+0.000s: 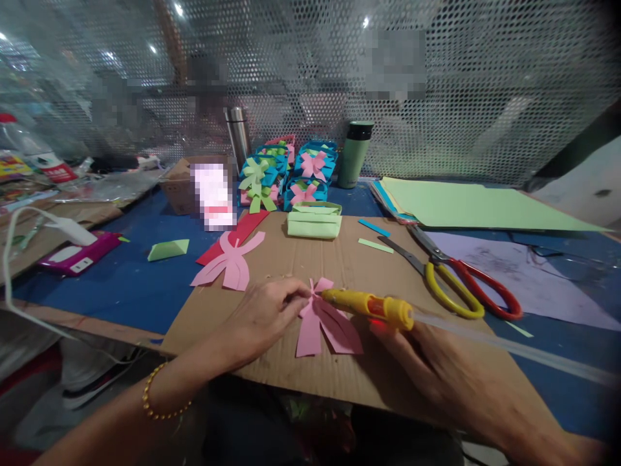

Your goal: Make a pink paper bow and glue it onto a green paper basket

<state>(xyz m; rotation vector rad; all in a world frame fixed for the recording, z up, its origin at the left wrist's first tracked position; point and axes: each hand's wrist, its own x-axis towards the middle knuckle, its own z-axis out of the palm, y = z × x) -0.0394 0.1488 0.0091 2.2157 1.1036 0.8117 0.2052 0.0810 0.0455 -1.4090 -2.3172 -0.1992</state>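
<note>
- Fingers [297, 296] of your left hand [264, 314] are closed narrow on the pink paper bow [323, 327], pinching it at its knot; the bow lies flat on the cardboard sheet [301, 259], near the front edge, with its tails pointing toward you.
- Fingers [388, 333] of your right hand [436, 369] are wrapped from below around the yellow glue gun [369, 304]; its nozzle points left and meets the bow's knot, just beside your left fingertips; a clear glue stick [509, 346] runs out of the back of the gun to the right.
- Your left wrist carries a gold bead bracelet [160, 402].
- Farther back on the cardboard, to the left, you have a second pink bow [230, 262] overlapping a red paper strip [237, 234]; behind the middle of the sheet sits a folded green paper box [314, 221]; a blue strip [373, 228] and a green strip [376, 246] lie just to its right.
- Scissors [456, 281] with one yellow and one red handle lie at the right side of the cardboard, blades slightly apart and pointing away from you.
- At the back of the blue surface [121, 285] a cluster of blue paper boxes [291, 168] topped with pink and green bows stands between a steel flask [239, 136] and a green flask [355, 155]; a stack of coloured paper sheets [475, 204], green on top, lies to the right; a small folded green piece [168, 250] lies left of the cardboard.
- Behind everything stands a perforated screen [485, 97].
</note>
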